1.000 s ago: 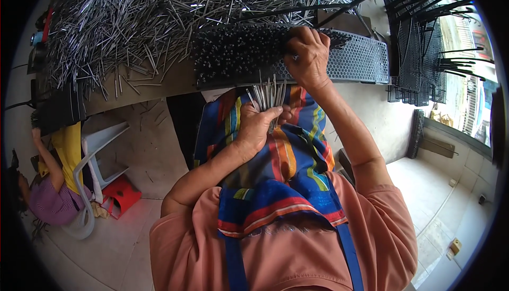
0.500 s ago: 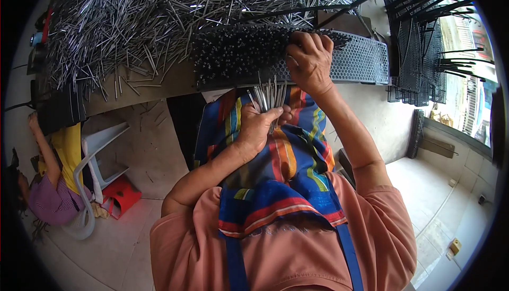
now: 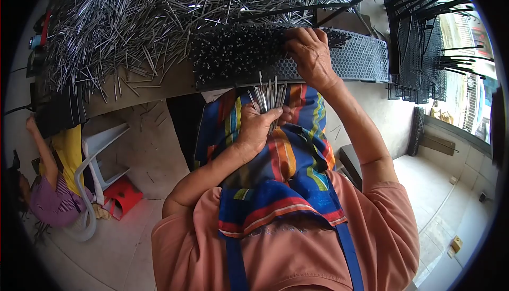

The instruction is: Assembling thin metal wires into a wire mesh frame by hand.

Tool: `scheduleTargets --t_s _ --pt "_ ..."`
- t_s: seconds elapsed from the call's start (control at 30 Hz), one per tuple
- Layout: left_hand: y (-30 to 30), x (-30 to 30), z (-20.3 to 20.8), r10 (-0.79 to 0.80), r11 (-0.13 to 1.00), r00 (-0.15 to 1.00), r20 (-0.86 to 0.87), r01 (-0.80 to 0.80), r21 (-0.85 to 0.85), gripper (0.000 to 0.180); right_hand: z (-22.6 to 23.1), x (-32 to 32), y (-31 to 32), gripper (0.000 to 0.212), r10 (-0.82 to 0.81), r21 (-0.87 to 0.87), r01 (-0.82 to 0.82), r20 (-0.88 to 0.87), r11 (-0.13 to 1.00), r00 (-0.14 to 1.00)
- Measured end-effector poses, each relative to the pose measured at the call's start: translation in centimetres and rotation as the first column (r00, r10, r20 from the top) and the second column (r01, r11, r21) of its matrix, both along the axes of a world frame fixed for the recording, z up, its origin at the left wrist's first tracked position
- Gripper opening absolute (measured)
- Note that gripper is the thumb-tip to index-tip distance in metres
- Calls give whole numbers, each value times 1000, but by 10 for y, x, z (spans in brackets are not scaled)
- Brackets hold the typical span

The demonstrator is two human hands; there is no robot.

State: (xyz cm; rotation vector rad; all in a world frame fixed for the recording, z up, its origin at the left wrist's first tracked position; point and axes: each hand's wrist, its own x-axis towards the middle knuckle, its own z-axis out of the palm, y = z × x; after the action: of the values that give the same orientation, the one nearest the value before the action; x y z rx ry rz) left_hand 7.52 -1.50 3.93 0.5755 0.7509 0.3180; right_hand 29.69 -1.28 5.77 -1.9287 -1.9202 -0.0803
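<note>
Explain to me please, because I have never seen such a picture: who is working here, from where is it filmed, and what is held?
There is no machine here, only two bare hands. A wide fisheye camera worn on the head looks down, so straight edges look bent. The left hand holds a bundle of thin metal rods above a striped apron. The right hand is over a perforated panel, partly filled with upright dark pieces; what its fingers hold is hidden. Behind, a large loose heap of rods covers much of the table.
</note>
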Motion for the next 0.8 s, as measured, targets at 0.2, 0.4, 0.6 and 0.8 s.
scheduleTargets --t_s 0.2,0.4,0.6,0.8 --pt "0 2 1 -1 1000 1000 -2 1 16 21 10 2 2 15 31 -52 -28 51 998 998" --pt "1 3 1 -3 1000 1000 -14 3 19 24 9 -1 5 17 28 2 -28 39 1000 999" --pt "1 2 -2 6 1000 1000 -15 -6 4 24 3 -2 3 14 5 21 -5 -13 1000 1000" --pt "1 2 -3 -11 1000 1000 -1 11 -9 25 6 -1 4 14 6 23 -5 -24 1000 1000"
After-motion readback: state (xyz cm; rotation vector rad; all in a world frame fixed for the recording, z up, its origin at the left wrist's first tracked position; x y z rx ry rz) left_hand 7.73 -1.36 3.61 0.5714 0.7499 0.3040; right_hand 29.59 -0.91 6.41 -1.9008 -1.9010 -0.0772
